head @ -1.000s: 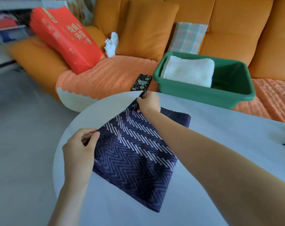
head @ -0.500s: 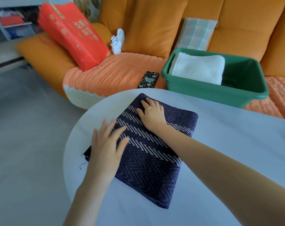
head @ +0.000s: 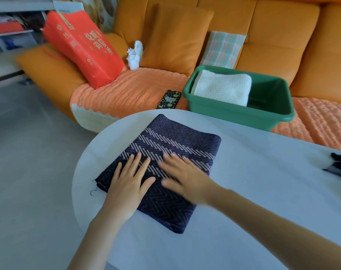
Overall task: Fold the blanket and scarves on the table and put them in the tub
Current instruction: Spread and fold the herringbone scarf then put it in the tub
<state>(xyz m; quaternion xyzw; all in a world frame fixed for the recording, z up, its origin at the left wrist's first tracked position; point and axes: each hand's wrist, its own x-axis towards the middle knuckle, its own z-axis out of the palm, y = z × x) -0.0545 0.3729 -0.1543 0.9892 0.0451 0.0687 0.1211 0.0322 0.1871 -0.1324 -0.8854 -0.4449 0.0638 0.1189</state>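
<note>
Folded navy scarf (head: 175, 141) on table (head: 263, 172). Flat atop it: left hand (head: 128, 184), right hand (head: 185, 178), fingers spread, pressing, gripping nothing. Step: likely smoothing fold. Next needs pickup, carry to green tub (head: 243, 114) at 1 o'clock.

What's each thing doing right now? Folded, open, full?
navy scarf, folded, flat on table
left hand, open, flat on scarf
right hand, open, flat on scarf
green tub, upright, partly filled
white blanket, folded, inside tub
black cloth, on table, blurred
</note>
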